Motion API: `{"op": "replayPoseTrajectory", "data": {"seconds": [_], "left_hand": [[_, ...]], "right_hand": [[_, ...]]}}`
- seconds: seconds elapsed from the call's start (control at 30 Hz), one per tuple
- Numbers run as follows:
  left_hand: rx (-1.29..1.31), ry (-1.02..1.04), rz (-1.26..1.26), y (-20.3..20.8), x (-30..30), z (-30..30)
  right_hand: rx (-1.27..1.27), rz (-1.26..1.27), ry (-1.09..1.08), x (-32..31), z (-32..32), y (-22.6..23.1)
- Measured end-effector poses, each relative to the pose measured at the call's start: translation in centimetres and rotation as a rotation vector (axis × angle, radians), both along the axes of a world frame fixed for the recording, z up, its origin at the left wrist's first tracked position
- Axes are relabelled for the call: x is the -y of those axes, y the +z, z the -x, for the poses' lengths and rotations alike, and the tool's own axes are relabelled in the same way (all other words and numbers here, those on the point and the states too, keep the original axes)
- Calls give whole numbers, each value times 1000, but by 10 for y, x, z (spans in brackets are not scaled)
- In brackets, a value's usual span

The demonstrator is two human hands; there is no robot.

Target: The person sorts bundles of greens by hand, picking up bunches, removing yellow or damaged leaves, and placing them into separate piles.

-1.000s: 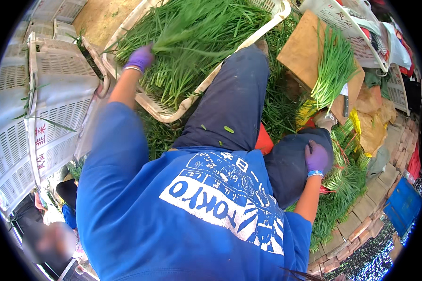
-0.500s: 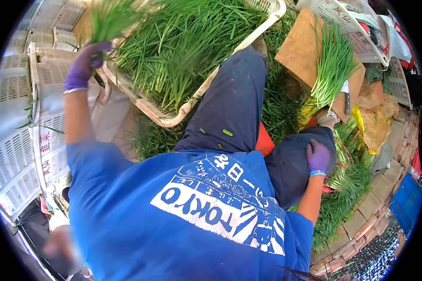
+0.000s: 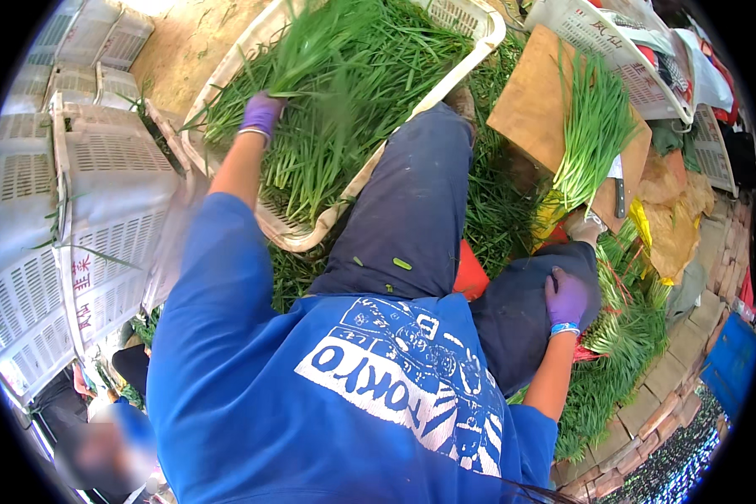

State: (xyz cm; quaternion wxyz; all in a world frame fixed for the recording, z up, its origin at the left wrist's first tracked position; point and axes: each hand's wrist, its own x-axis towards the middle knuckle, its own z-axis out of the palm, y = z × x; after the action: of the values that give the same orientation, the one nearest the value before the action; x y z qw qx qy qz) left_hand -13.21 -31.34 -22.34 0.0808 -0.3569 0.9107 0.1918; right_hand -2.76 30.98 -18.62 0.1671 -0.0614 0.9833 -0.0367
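My left hand (image 3: 263,116), in a purple glove, is closed around the stem end of a loose bunch of garlic chives (image 3: 301,67). The bunch lies over the heap of chives (image 3: 353,109) filling a white plastic crate (image 3: 315,235) in front of me. Leaves in the hand are blurred. Gloved in purple too, my right hand (image 3: 568,300) rests on my right knee with its fingers apart and nothing in it. Beyond that knee, a sheaf of chives (image 3: 596,130) lies across a tilted wooden board (image 3: 525,97). Beside the sheaf is a knife (image 3: 619,189) with a black handle.
White slatted crates (image 3: 118,160) stand stacked at my left. Tied bundles of chives (image 3: 613,370) lie right of my knee, near a brick edge (image 3: 664,370). Another crate (image 3: 617,55) holds cloth and bags at the far right. A person (image 3: 105,449) shows at the lower left.
My left hand has swung from the left, beyond the crate's edge, rightward over the heap, carrying the chives. My right hand stays on the knee.
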Motion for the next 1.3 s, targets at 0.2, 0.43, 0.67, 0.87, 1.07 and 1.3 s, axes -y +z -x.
{"op": "replayPoseTrajectory", "data": {"seconds": [0.2, 0.43, 0.67, 0.87, 1.07, 1.3], "left_hand": [[181, -160, 406, -1, -32, 12], [-247, -200, 389, 100, -12, -1], [-161, -97, -101, 91, -18, -99], [455, -455, -36, 14, -67, -142], [215, -32, -405, -29, -101, -143], [307, -194, -172, 21, -131, -116]], "right_hand": [[-89, 57, 22, -6, -11, 1], [-15, 18, 15, 1, 2, 0], [-41, 30, 22, -3, 4, -6], [-37, 25, 47, -2, 5, -1], [-98, 122, 61, -9, 0, -5], [-55, 79, 90, 4, 5, -2]]}}
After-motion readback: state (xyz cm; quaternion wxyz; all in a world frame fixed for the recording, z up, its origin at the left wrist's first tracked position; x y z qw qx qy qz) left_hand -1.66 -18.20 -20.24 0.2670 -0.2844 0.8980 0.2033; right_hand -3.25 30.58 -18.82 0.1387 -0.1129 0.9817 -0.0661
